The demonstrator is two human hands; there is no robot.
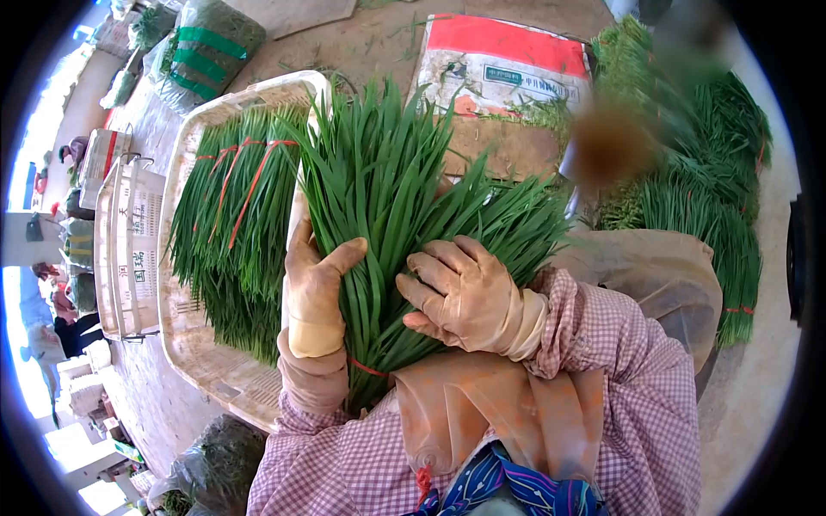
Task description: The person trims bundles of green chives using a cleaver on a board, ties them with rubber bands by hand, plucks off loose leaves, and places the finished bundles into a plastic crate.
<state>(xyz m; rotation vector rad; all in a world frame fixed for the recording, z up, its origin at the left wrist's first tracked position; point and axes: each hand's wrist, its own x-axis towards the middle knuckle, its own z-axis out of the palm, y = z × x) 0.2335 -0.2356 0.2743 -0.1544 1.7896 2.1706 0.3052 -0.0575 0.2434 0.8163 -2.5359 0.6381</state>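
Note:
A big bunch of garlic chives (pixel 379 198) stands leaf-up against my lap, a red tie round its lower part. My left hand (pixel 318 279), in a worn tan glove, is closed round the bunch's left side, thumb in front and fingers hidden behind. My right hand (pixel 465 297), gloved too, is closed over the leaves on the other side, fingers bent into them. Some leaves fan out to the right above it. Just left of the bunch, a cream plastic crate (pixel 185 331) holds chive bundles (pixel 245 189) with red ties.
More chives (pixel 701 202) are piled at the right. A white and red printed sack (pixel 508 64) lies ahead on the floor. White crates (pixel 129 245) stand at the left, near bagged greens (pixel 211 52). A dark bag (pixel 215 464) sits at lower left. Blurred brown spot hides part of the right.

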